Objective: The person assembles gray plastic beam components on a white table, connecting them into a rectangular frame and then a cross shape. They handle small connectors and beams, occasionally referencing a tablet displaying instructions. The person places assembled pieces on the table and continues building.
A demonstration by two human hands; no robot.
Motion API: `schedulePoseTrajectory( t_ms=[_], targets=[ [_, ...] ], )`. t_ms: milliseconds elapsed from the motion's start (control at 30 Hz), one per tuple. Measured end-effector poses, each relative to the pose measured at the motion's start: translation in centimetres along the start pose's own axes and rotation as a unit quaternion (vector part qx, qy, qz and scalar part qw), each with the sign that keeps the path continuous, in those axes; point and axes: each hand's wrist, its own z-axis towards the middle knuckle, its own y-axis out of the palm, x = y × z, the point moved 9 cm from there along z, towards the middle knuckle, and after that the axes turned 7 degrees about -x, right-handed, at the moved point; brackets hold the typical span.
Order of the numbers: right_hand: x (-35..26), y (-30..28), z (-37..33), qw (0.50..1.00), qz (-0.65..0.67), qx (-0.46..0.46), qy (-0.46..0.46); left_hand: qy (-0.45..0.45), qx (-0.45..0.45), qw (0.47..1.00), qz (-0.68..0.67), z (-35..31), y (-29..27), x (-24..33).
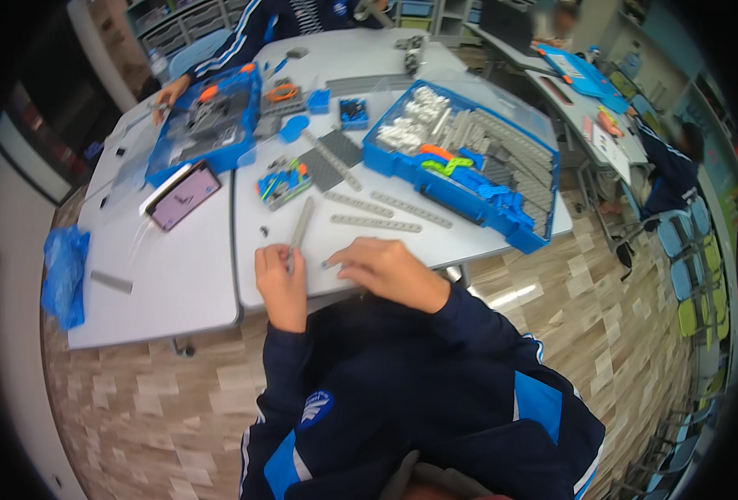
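The person's left hand (281, 283) is closed on the near end of a grey beam (303, 223), thumb and fingers pressed about it just inside the table's near edge. The beam's long axis runs away from the body, its far end leaning slightly to the right; whether that end touches the tabletop cannot be told. The right hand (390, 268) reaches in from the right, thumb and forefinger pinched on a small piece (326, 264) too blurred to identify, near the beam but apart from it.

Beyond the right hand, three loose beams (375, 223) lie on the white table (210, 287), their long axes running crosswise, right ends nearer the person. To the left of the held beam sits a small dark piece (264, 231). Farther out are a clear box (284, 185) of coloured parts and a dark grey plate (348, 150), with another beam (330, 158) lying slantwise over it.

On the right stands a large blue bin (448, 196) of sorted parts. To the left, a phone (184, 197) lies by a second blue bin (169, 171), where another person's hand (169, 93) rests.
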Motion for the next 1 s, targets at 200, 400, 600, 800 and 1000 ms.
schedulePoseTrajectory(
  t_ms=[200, 400, 600, 800, 1000],
  targets=[
    [2.9, 0.5, -0.2, 0.984, 0.138, 0.004, 0.11, 0.003, 0.054, 0.997, -0.055, -1.2, -2.5, 1.9],
    [5.8, 2.3, 0.4, 0.911, 0.355, 0.005, 0.207, 0.038, 0.07, 0.99, -0.118, -2.5, -2.5, 4.6],
    [6.8, 3.5, 0.9, 0.897, 0.389, -0.013, 0.21, 0.084, 0.055, 0.99, -0.096, -3.0, -0.8, 5.5],
    [8.6, 3.9, 1.6, 0.919, 0.314, -0.053, 0.231, 0.055, -0.019, 0.994, -0.096, -3.2, 0.3, 3.7],
    [9.3, 5.1, 2.9, 0.927, 0.248, -0.106, 0.262, 0.03, -0.055, 0.997, -0.052, -3.2, 1.0, 2.1]
  ],
)
